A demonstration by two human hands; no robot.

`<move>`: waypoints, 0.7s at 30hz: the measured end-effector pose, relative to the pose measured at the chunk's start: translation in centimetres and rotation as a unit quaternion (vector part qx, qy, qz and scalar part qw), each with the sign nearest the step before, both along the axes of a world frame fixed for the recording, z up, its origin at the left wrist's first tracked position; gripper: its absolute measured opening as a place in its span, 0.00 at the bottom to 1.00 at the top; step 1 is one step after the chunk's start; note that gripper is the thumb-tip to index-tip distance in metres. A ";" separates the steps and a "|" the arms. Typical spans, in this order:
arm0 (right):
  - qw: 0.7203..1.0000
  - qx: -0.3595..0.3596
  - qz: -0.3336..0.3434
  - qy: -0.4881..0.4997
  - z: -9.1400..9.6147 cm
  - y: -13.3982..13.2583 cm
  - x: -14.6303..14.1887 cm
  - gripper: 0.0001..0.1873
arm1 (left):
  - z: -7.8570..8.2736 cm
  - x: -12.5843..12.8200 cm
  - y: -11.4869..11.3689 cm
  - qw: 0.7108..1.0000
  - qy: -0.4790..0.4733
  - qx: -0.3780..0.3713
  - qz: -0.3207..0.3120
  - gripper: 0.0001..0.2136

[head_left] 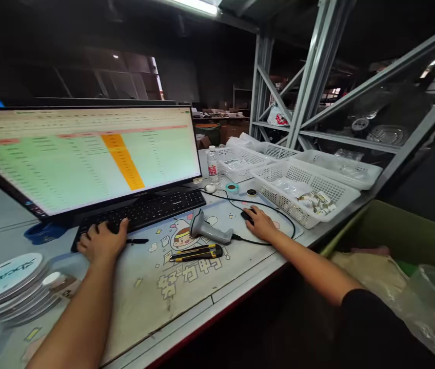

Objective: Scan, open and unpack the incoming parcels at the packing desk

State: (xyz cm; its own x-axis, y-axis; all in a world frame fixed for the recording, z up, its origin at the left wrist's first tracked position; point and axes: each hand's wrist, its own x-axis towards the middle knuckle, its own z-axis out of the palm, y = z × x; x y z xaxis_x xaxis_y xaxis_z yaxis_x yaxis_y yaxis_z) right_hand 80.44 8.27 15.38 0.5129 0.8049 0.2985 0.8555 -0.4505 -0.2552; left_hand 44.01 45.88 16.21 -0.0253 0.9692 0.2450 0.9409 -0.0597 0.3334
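Observation:
My left hand (104, 240) rests on the left end of a black keyboard (163, 205), its fingers spread over the keys. My right hand (260, 223) is wrapped over a black computer mouse (246, 216) on the printed desk mat (140, 297). Between my hands lie a grey barcode scanner (210, 228), with its cable running right, and a yellow and black utility knife (197, 253). A dark pen-like item (138, 241) sits just right of my left hand. Behind the keyboard a monitor (86, 159) shows a spreadsheet with one orange column.
Stacked round discs (10, 287) and a small white-capped bottle (60, 284) stand by my left forearm. White plastic baskets (305, 179) holding small packages line the right side. A clear bottle (212, 165) and tape roll (232, 188) sit near the monitor. A green bin (406, 230) is at right.

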 end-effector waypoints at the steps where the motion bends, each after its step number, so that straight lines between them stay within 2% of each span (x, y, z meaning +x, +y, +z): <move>1: 1.000 0.000 0.001 0.003 0.1 0.0 0.0 0.30 | -0.4 0.0 0.4 1.000 0.006 -0.002 0.005 0.37; 7: 0.999 0.033 -0.002 0.008 0.2 -0.3 -0.4 0.36 | -0.9 0.2 0.3 1.000 0.007 0.011 0.004 0.35; 10: 0.999 0.049 0.010 0.016 -0.2 -0.6 -0.5 0.33 | -0.6 -0.1 -0.6 0.999 0.006 0.027 -0.019 0.38; 15: 0.996 0.080 0.020 -0.019 -2.2 -0.9 0.9 0.28 | -0.4 -0.6 -0.9 0.997 0.000 0.056 -0.048 0.32; 21: 0.993 0.084 0.036 -0.078 -4.0 -1.5 2.5 0.27 | -0.7 -0.5 -0.5 0.996 -0.023 0.076 -0.050 0.33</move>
State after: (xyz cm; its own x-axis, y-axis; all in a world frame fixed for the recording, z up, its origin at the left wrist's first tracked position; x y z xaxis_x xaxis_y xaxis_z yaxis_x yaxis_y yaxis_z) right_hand 82.96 6.76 11.34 0.3928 0.7698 0.5030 0.9190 -0.3493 -0.1832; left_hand 43.55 45.34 15.52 0.0549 0.9194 0.3894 0.9114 -0.2054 0.3566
